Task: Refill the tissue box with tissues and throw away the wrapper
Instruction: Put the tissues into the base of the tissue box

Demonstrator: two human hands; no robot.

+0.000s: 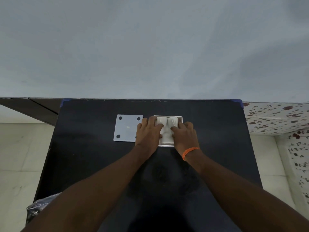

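Note:
A white open tissue box (181, 118) stands on the black table (93, 164), far of centre. A stack of white tissues (165, 131) lies inside it, creased down the middle. My left hand (148, 131) presses on the left half of the tissues with fingers spread flat. Over the right half, my right hand (184, 134) lies the same way, an orange band on its wrist. The box's white lid (127, 128), with dark round pads at its corners, lies flat just left of the box. No wrapper shows on the table.
A dark plastic bag (39, 206) sits on the floor by the table's near left corner. A plain wall stands right behind the table's far edge. A flower-patterned surface (274, 118) lies to the right.

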